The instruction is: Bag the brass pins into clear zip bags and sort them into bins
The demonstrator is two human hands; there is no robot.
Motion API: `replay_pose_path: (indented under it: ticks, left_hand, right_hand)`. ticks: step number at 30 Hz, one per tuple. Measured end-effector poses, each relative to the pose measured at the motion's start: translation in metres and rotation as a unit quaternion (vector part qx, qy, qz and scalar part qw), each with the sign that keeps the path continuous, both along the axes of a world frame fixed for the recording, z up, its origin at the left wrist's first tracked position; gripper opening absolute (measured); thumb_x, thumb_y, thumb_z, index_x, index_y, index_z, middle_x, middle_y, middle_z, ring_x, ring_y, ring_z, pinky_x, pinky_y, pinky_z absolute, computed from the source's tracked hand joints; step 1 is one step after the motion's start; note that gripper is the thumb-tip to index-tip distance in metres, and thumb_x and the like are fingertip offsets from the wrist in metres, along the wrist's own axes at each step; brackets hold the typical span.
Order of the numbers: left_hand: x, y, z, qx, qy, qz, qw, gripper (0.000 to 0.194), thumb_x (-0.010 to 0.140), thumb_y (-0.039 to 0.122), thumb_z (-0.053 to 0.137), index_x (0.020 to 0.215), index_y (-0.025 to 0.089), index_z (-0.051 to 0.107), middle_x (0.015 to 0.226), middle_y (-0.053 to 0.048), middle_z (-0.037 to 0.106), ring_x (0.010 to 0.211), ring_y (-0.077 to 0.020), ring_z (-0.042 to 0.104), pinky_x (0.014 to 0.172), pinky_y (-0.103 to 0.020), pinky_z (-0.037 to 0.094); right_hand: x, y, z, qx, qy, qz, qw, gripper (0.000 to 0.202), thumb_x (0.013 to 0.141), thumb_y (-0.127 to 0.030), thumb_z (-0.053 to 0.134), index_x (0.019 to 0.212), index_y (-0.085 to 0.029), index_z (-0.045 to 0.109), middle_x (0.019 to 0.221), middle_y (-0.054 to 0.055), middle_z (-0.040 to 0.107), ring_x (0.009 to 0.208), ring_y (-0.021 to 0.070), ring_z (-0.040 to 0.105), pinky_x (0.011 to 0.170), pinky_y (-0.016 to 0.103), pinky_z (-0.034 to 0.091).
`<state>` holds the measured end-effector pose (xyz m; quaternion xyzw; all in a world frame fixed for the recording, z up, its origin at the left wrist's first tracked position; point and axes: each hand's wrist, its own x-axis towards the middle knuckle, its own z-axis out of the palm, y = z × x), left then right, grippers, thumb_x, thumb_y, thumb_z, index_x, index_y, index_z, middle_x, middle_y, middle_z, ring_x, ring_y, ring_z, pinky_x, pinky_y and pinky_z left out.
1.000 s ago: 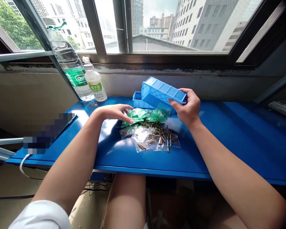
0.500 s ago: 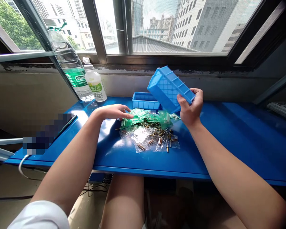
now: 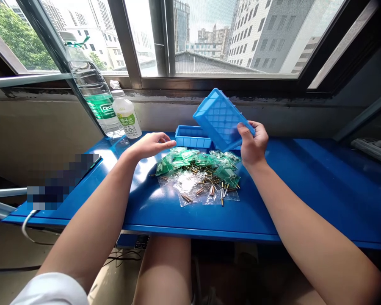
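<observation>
My right hand [image 3: 254, 142] grips one end of a blue plastic bin [image 3: 220, 118], tilted above the table with its underside toward me. Beneath it lies a pile of small green bags [image 3: 190, 159] and clear bags [image 3: 190, 186], with loose brass and silver pins [image 3: 222, 192] among them. My left hand [image 3: 157, 144] hovers at the pile's upper left, fingers apart, holding nothing. Behind the pile a second blue bin [image 3: 193, 137] stands upright on the table, partly hidden by the tilted one.
A large water bottle [image 3: 92, 84] and a smaller white bottle [image 3: 127, 114] stand at the back left of the blue table [image 3: 305, 190]. A blurred dark object [image 3: 66, 182] with a white cable lies at the left edge. Windows rise behind.
My left hand has lifted slightly away from the bags. The held bin has turned to show more of its underside, and the green bags are spread more widely, further to the right.
</observation>
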<state>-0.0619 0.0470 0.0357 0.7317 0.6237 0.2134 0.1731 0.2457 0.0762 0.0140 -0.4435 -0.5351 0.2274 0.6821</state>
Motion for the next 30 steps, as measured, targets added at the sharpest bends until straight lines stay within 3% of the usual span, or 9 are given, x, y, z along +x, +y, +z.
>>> replay_pose_path:
  ticks: [4, 7, 10, 13, 17, 20, 23, 26, 30]
  left_hand:
    - [0.010, -0.001, -0.004, 0.144, -0.098, -0.007, 0.985, 0.062, 0.078, 0.065, 0.059, 0.117, 0.017, 0.063, 0.100, -0.008, 0.069, 0.080, -0.0179, 0.061, 0.068, -0.028, 0.047]
    - [0.022, -0.003, -0.009, 0.180, -0.152, -0.061, 0.970, 0.062, 0.079, 0.060, 0.062, 0.121, 0.015, 0.060, 0.101, -0.008, 0.070, 0.076, -0.0154, 0.060, 0.067, -0.025, 0.047]
    - [0.033, -0.004, -0.016, 0.198, -0.163, -0.065, 0.964, 0.049, 0.083, 0.056, 0.057, 0.109, 0.014, 0.065, 0.083, -0.004, 0.070, 0.067, -0.0135, 0.059, 0.062, -0.023, 0.046]
    - [0.043, -0.004, -0.021, 0.215, -0.160, -0.013, 0.963, 0.040, 0.089, 0.051, 0.050, 0.085, 0.015, 0.067, 0.060, -0.001, 0.065, 0.053, -0.0125, 0.057, 0.054, -0.023, 0.043]
    - [0.045, -0.002, -0.017, 0.276, -0.148, 0.109, 0.943, 0.037, 0.091, 0.045, 0.045, 0.074, 0.017, 0.062, 0.053, 0.000, 0.061, 0.049, -0.0137, 0.058, 0.056, -0.024, 0.046]
    - [0.030, 0.002, -0.011, 0.284, -0.152, 0.225, 0.920, 0.039, 0.091, 0.045, 0.040, 0.078, 0.017, 0.062, 0.063, -0.003, 0.065, 0.055, -0.0161, 0.062, 0.062, -0.027, 0.048]
    - [0.002, 0.010, -0.011, 0.244, -0.155, 0.313, 0.905, 0.042, 0.091, 0.044, 0.034, 0.083, 0.016, 0.064, 0.076, -0.008, 0.069, 0.063, -0.0204, 0.065, 0.065, -0.031, 0.050]
    - [-0.021, 0.018, -0.019, 0.210, -0.147, 0.365, 0.895, 0.041, 0.089, 0.040, 0.033, 0.080, 0.015, 0.064, 0.078, -0.012, 0.069, 0.067, -0.0226, 0.066, 0.067, -0.034, 0.052]
    - [-0.033, 0.026, -0.029, 0.154, -0.170, 0.402, 0.887, 0.032, 0.084, 0.035, 0.040, 0.075, 0.015, 0.063, 0.075, -0.013, 0.068, 0.063, -0.0223, 0.066, 0.061, -0.033, 0.054]
  right_hand:
    - [-0.005, -0.002, 0.000, -0.044, 0.041, 0.095, 0.994, 0.041, 0.066, -0.052, 0.073, 0.091, -0.022, 0.059, 0.075, 0.001, 0.060, 0.066, 0.0169, 0.058, 0.058, 0.031, 0.049]
    - [-0.011, -0.007, 0.000, -0.056, 0.029, 0.144, 0.988, 0.044, 0.063, -0.052, 0.076, 0.091, -0.022, 0.062, 0.075, 0.000, 0.062, 0.066, 0.0159, 0.058, 0.059, 0.030, 0.050]
    - [-0.016, -0.014, 0.000, -0.066, 0.007, 0.172, 0.983, 0.049, 0.060, -0.054, 0.079, 0.093, -0.020, 0.063, 0.078, 0.001, 0.065, 0.069, 0.0168, 0.061, 0.062, 0.030, 0.052]
    - [-0.018, -0.016, 0.000, -0.075, 0.004, 0.200, 0.977, 0.060, 0.057, -0.057, 0.082, 0.099, -0.020, 0.062, 0.084, 0.003, 0.067, 0.075, 0.0187, 0.064, 0.065, 0.031, 0.055]
    - [-0.019, -0.016, -0.001, -0.095, 0.004, 0.255, 0.962, 0.081, 0.055, -0.069, 0.079, 0.116, -0.021, 0.054, 0.100, 0.008, 0.068, 0.088, 0.0250, 0.067, 0.060, 0.033, 0.058]
    - [-0.016, -0.016, 0.001, -0.085, 0.001, 0.251, 0.964, 0.080, 0.060, -0.074, 0.071, 0.117, -0.021, 0.051, 0.110, 0.012, 0.066, 0.101, 0.0275, 0.065, 0.057, 0.031, 0.058]
    - [-0.011, -0.014, 0.003, -0.087, -0.010, 0.219, 0.972, 0.070, 0.069, -0.074, 0.064, 0.113, -0.021, 0.051, 0.107, 0.011, 0.066, 0.100, 0.0254, 0.065, 0.055, 0.029, 0.056]
    - [-0.008, -0.013, 0.002, -0.092, -0.023, 0.203, 0.975, 0.062, 0.074, -0.073, 0.058, 0.111, -0.023, 0.052, 0.106, 0.009, 0.066, 0.096, 0.0231, 0.065, 0.055, 0.027, 0.055]
    - [-0.007, -0.011, 0.002, -0.090, -0.035, 0.200, 0.975, 0.058, 0.076, -0.070, 0.056, 0.110, -0.023, 0.051, 0.104, 0.009, 0.065, 0.094, 0.0216, 0.064, 0.055, 0.027, 0.053]
